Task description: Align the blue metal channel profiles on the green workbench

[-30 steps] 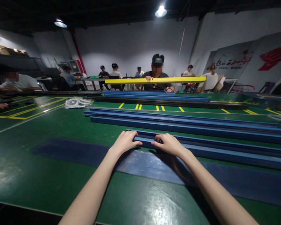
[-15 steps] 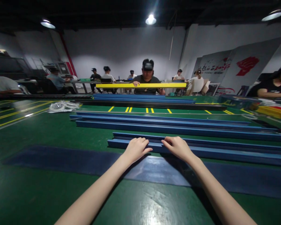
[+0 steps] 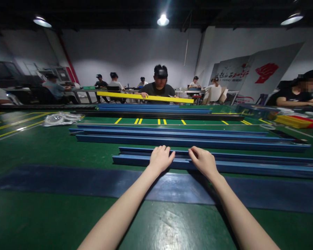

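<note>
The left hand (image 3: 161, 158) has shifted inward from the blue channel's end — the blue channel (image 3: 135, 160) lies on the green table (image 3: 54, 218), both hands curved over it — whether gripping, I cannot tell.

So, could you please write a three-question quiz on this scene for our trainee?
1. True or false: the left hand and right hand are apart, at the nearest blue channel.
2. What colour is the bar before the person opposite? A) red B) yellow C) white
3. Fill in: the flat dark strip lies on a ____ table.
Key: 1 true; 2 B; 3 green
</note>
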{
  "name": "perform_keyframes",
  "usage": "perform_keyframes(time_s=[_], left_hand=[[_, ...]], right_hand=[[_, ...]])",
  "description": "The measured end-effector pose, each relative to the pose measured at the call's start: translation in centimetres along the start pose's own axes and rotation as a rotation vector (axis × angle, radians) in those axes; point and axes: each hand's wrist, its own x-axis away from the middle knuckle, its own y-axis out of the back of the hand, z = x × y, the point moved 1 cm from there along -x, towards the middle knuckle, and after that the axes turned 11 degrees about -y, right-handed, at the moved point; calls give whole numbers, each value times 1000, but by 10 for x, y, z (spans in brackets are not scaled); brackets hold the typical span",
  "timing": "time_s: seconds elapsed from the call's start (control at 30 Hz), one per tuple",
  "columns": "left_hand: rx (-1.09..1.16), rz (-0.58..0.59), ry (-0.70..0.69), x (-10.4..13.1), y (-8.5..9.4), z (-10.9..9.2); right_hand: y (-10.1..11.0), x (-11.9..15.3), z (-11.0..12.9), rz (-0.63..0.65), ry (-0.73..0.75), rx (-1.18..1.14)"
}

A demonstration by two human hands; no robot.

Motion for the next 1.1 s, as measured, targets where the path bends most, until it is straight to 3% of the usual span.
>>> perform_keyframes(time_s=[0.23,0.5,0.8,1.0,1.1], left_hand=[[0,10,40,-4,2,1],[49,30,160,-8,6,11],[12,50,220,12,16,54],[-40,50,237,33,25,83],[-47,58,244,41,29,97]], right_hand=[[-8,3,-7,-175,259,41],[-4,1,-15,-212,293,-7],[-9,-7,-28,-157,254,7],[0,-14,-60,-107,-4,-25],[-1,-15,-64,-58,-19,85]])
